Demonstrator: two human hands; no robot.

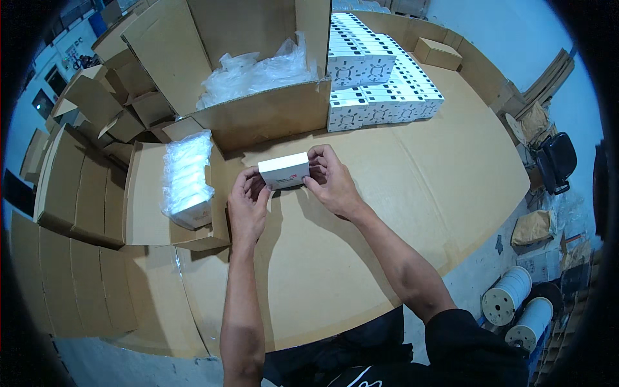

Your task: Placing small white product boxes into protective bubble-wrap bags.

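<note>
Between my two hands I hold a small white box [284,171] with a little red mark, just above the cardboard-covered table [374,258]. My left hand [246,205] grips its left end, thumb at the lower front edge. At the right end, my right hand [332,180] has its thumb and fingers around the corner. Left of my left hand stands an open carton [222,213] holding a row of white boxes in bubble wrap [188,174].
A large open carton [264,116] with clear plastic bags [258,71] stands at the back. Stacked white patterned boxes [387,106] sit beside it. Flattened and open cartons [80,187] crowd the left. A small brown box [438,53] lies far right; white spools [507,295] are on the floor.
</note>
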